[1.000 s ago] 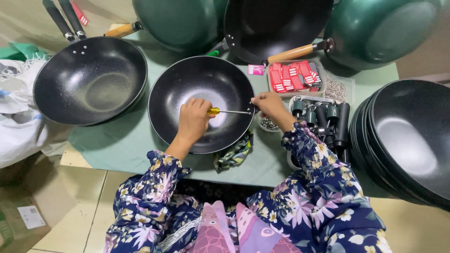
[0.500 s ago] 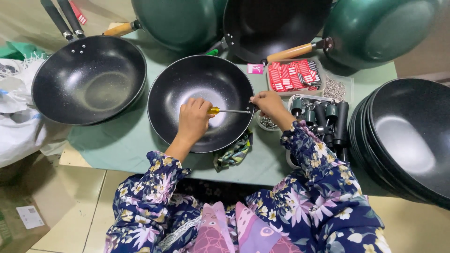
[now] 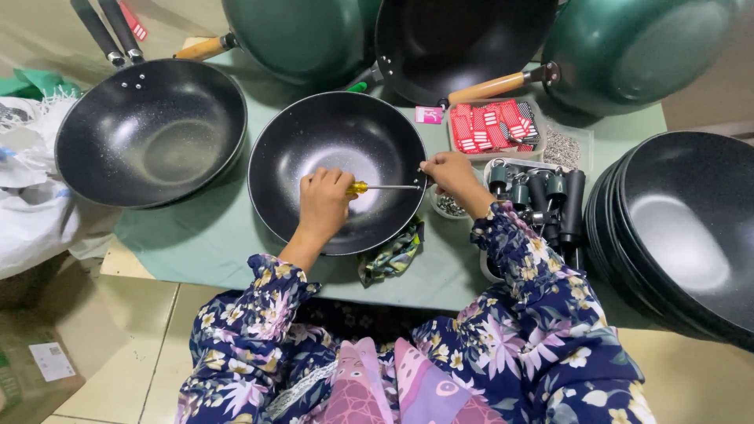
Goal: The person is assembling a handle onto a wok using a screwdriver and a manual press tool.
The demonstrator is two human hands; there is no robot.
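Our left hand [image 3: 323, 202] grips yellow-handled screwdriver [image 3: 385, 187] inside speckled black wok [image 3: 338, 169]; right hand [image 3: 449, 171] pinches wok's rim, green worktop [image 3: 212, 235] below.

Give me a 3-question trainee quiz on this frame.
1. True or false: the left hand grips the screwdriver by its yellow handle.
2. Where is the right hand? A) at the pan rim, by the screwdriver tip B) on the red packets C) on the pan stack
3. Fill in: the black handles lie in a tray to the person's ____.

Key: 1 true; 2 A; 3 right.
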